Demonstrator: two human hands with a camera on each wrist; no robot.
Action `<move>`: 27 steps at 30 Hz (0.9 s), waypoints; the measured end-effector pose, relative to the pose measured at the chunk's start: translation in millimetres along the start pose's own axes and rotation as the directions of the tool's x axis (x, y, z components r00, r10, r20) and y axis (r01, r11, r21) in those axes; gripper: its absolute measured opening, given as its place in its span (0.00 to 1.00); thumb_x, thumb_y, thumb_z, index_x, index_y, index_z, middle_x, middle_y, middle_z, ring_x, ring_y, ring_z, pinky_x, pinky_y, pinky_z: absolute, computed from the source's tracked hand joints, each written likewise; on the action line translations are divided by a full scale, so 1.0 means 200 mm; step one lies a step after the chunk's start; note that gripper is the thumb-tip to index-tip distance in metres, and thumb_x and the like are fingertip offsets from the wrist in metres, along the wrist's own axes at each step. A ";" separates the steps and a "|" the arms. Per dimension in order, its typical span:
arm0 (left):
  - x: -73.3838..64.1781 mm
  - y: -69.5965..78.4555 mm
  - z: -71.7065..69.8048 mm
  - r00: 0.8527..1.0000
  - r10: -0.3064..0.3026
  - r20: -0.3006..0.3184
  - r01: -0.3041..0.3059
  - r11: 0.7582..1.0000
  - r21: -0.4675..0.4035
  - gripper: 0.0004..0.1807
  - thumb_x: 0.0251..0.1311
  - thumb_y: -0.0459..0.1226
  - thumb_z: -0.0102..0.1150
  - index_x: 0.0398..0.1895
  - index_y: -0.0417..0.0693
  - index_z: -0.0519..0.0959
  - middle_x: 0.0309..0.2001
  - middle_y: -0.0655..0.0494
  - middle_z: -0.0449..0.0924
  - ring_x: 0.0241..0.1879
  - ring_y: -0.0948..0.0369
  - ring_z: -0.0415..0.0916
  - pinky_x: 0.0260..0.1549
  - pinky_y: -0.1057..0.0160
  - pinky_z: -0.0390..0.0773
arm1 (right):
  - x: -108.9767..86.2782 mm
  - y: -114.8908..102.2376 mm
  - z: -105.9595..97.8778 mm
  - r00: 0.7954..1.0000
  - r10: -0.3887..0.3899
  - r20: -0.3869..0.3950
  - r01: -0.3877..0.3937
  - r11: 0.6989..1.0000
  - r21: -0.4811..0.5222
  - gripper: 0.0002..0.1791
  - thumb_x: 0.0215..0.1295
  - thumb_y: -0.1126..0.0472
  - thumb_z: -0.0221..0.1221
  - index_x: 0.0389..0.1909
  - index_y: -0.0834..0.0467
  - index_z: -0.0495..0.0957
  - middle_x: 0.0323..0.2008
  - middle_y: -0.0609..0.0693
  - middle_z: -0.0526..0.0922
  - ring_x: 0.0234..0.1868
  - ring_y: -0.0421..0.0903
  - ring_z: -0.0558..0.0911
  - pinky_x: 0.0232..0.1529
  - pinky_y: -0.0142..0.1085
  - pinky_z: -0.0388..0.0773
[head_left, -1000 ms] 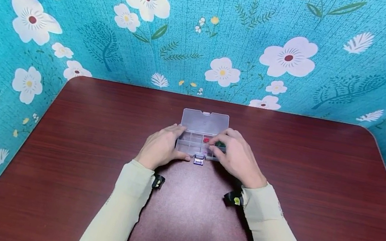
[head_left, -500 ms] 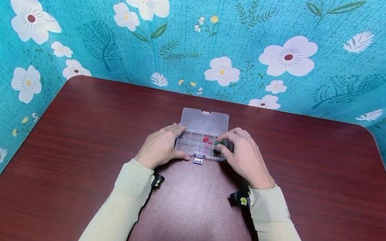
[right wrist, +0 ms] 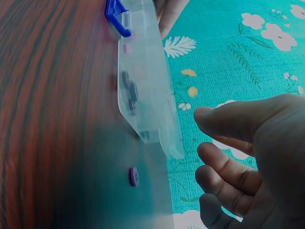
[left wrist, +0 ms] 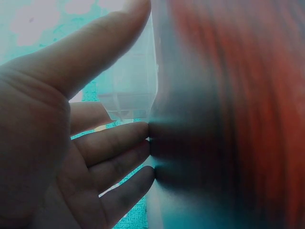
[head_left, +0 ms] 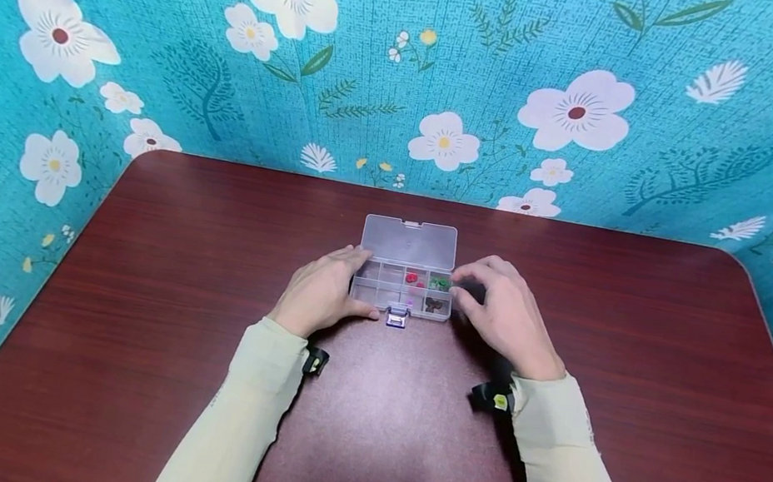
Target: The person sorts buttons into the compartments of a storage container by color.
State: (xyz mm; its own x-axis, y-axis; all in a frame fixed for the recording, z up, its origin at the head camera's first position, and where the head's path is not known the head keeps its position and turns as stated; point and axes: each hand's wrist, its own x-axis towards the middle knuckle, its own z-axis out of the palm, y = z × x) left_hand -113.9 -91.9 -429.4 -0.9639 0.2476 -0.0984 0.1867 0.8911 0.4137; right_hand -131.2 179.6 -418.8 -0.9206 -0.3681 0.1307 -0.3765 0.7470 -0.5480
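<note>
A clear plastic compartment box (head_left: 390, 285) stands on the table with its lid (head_left: 409, 242) raised at the back. My left hand (head_left: 320, 285) holds its left end, thumb along the front edge and fingers at the far side. Red buttons (head_left: 412, 278), green buttons (head_left: 439, 283) and dark brown buttons (head_left: 433, 305) lie in separate compartments. A small pink button (head_left: 410, 304) is in another. Just off the box's right end is my right hand (head_left: 508, 311), fingers loosely bent, nothing between them. A purple button (right wrist: 134, 176) lies on the table beside that end.
The dark red wooden table (head_left: 203, 246) reaches back to a turquoise floral cloth (head_left: 384, 64). A blue latch (head_left: 396, 318) sticks out from the front of the box. Both wrists wear black straps.
My right hand has withdrawn rightward from over the box's right compartments, uncovering the green and brown buttons. The left hand and box stay in place.
</note>
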 end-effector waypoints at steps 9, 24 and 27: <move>0.00 -0.01 0.01 1.000 -0.002 -0.005 0.002 1.000 0.000 0.54 0.46 0.59 0.77 0.75 0.45 0.66 0.73 0.50 0.66 0.74 0.56 0.59 0.69 0.51 0.65 | -0.02 0.05 -0.02 1.000 0.027 -0.004 -0.027 1.000 0.005 0.07 0.67 0.59 0.64 0.44 0.53 0.85 0.45 0.49 0.81 0.50 0.50 0.76 0.51 0.50 0.75; 0.00 0.00 0.01 1.000 -0.006 -0.006 0.006 1.000 -0.008 0.55 0.45 0.58 0.77 0.75 0.45 0.66 0.73 0.50 0.66 0.74 0.56 0.59 0.69 0.51 0.65 | -0.06 0.14 -0.08 0.997 0.067 -0.050 -0.066 0.998 0.009 0.07 0.65 0.59 0.67 0.43 0.52 0.85 0.44 0.48 0.80 0.43 0.50 0.77 0.45 0.45 0.74; 0.00 0.00 0.00 1.000 0.001 -0.008 -0.001 1.000 -0.007 0.55 0.45 0.58 0.77 0.74 0.45 0.66 0.73 0.50 0.66 0.74 0.55 0.59 0.69 0.51 0.65 | -0.06 0.16 -0.09 0.995 0.084 -0.049 -0.083 0.996 0.009 0.08 0.65 0.59 0.67 0.44 0.52 0.85 0.44 0.49 0.81 0.44 0.50 0.77 0.45 0.45 0.74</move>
State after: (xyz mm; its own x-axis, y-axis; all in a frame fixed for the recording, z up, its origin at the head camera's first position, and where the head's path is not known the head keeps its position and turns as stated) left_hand -113.3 -91.7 -430.1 -0.9652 0.2453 -0.0909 0.1860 0.8880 0.4206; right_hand -133.9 217.7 -423.3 -0.9528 -0.2770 0.1243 -0.2975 0.7702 -0.5643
